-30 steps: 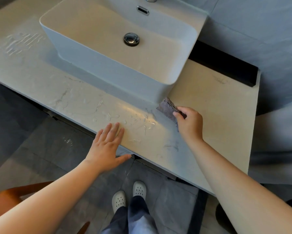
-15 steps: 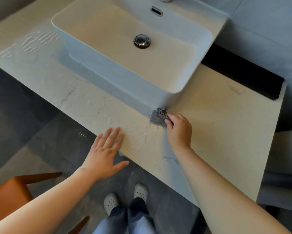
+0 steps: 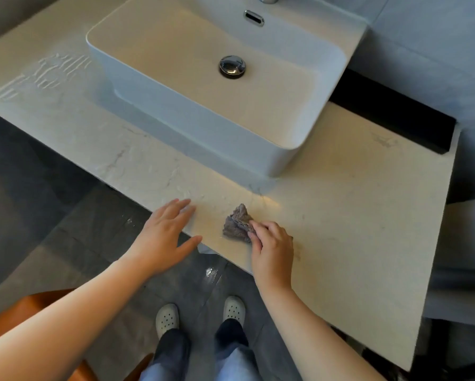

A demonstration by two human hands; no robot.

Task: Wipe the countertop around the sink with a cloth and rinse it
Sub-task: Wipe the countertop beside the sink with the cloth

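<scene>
Your right hand [image 3: 272, 246] pinches the grey cloth [image 3: 237, 224] with curled fingers and holds it crumpled on the countertop [image 3: 354, 215], a little below the middle of the frame, near the front edge. Your left hand [image 3: 164, 232] lies flat just left of it, fingers straight, thumb spread out. The white sink [image 3: 203, 133] stands above them, apart from the cloth, its metal drain [image 3: 232, 66] in the upper middle. Wet streaks [image 3: 46, 75] shine at the upper left.

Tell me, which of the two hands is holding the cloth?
The right hand grips the crumpled grey cloth on the countertop. The left hand lies flat and open at the countertop's front edge, holding nothing.
</scene>
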